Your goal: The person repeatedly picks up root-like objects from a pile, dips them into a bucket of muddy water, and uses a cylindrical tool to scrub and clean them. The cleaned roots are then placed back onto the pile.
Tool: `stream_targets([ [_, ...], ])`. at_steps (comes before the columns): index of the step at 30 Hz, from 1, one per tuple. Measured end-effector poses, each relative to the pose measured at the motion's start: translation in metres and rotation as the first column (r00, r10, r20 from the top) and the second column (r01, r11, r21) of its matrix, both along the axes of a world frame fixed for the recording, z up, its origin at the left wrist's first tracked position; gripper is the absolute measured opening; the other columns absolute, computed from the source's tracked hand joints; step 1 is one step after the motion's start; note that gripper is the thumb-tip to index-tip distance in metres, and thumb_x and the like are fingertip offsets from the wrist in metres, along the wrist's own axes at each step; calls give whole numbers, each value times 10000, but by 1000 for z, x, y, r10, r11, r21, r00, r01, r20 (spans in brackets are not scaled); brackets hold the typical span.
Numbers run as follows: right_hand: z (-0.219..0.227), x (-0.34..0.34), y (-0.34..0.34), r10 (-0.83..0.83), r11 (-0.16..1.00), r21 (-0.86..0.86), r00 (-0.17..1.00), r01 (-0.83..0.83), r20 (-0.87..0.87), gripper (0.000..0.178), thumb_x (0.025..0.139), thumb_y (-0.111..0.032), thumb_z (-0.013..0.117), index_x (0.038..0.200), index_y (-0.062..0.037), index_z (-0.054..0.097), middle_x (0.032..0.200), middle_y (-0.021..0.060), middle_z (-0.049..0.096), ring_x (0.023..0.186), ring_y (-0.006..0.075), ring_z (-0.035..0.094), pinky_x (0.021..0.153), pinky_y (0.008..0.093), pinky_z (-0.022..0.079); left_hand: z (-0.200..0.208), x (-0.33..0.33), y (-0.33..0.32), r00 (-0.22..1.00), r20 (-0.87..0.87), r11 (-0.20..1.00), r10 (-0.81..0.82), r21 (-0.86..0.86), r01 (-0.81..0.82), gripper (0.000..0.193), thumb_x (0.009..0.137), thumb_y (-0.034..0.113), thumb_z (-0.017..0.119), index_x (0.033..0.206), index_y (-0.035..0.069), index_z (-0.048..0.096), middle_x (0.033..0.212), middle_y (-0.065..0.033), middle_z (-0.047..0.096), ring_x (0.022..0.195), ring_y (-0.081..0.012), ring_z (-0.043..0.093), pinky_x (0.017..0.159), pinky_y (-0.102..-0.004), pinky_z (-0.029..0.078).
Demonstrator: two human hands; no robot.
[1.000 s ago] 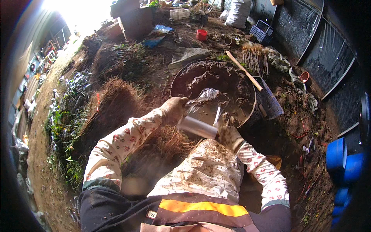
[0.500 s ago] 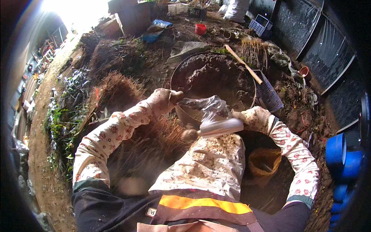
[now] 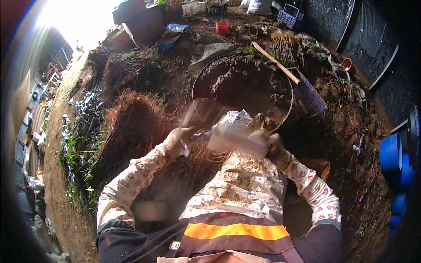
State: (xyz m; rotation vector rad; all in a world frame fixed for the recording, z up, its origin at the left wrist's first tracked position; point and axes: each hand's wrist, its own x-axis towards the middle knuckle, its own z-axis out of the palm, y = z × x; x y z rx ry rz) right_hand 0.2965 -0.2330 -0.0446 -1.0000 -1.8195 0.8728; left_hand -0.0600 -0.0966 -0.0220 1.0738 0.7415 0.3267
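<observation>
My right hand (image 3: 275, 151), gloved and muddy, grips one end of a roll of clear plastic film (image 3: 239, 142), blurred by motion over my lap. Against the roll lies a shiny bundle wrapped in film (image 3: 238, 118), with a muddy clump (image 3: 265, 120) beside it. My left hand (image 3: 176, 141) is closed to the left of the bundle, where a thin strip of clear film (image 3: 187, 150) shows at its fingers. Thin brown stems or roots (image 3: 208, 153) lie below, between the hands. A soil-stained white sheet (image 3: 241, 188) covers my lap.
A wide round tub of wet mud (image 3: 237, 83) stands ahead. A blue perforated scoop with a wooden handle (image 3: 309, 96) leans at its right. Brush heaps (image 3: 136, 114) lie left, blue barrels (image 3: 390, 153) right. A red pot (image 3: 222, 28) stands farther off.
My left hand has come down and slightly left, away from the tub. My right hand and the film roll have shifted a little left and down. The view has tilted slightly.
</observation>
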Motion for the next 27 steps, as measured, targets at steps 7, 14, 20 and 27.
stream_targets([
  [7, 12, 15, -25, -206, 929, 363, 707, -78, 677, 179, 970, -116, 504, 1101, -128, 626, 839, 61, 661, 711, 171, 668, 597, 337, 581, 18, 26, 9, 954, -295, 258, -54, 919, 298, 223, 941, 202, 670, 1096, 46, 632, 833, -189, 665, 728, -354, 676, 613, -439, 502],
  [14, 91, -4, 50, -151, 970, 242, 813, 12, 563, 174, 935, -217, 628, 1034, -78, 596, 730, 61, 646, 576, 300, 627, 561, 354, 566, 23, 46, -34, 859, -511, 93, -22, 855, 511, 214, 916, 176, 607, 1102, 71, 604, 834, -160, 683, 785, -362, 695, 677, -449, 558],
  [20, -17, -24, -22, -78, 959, 260, 778, -112, 623, 184, 993, -196, 528, 1054, -67, 643, 674, 27, 630, 505, 172, 618, 457, 327, 544, 24, 36, 10, 929, -352, 292, 113, 905, 308, 218, 925, 221, 672, 1065, 55, 657, 904, -201, 696, 811, -335, 708, 676, -431, 534],
  [27, 79, 36, 49, -193, 928, -42, 573, 370, 796, 325, 997, -315, 578, 1210, -69, 568, 870, 85, 663, 736, 160, 660, 559, 296, 562, 39, 52, -18, 941, -339, 47, 7, 940, 339, 143, 875, 109, 652, 1002, 56, 612, 788, -109, 666, 702, -328, 692, 620, -407, 569],
])
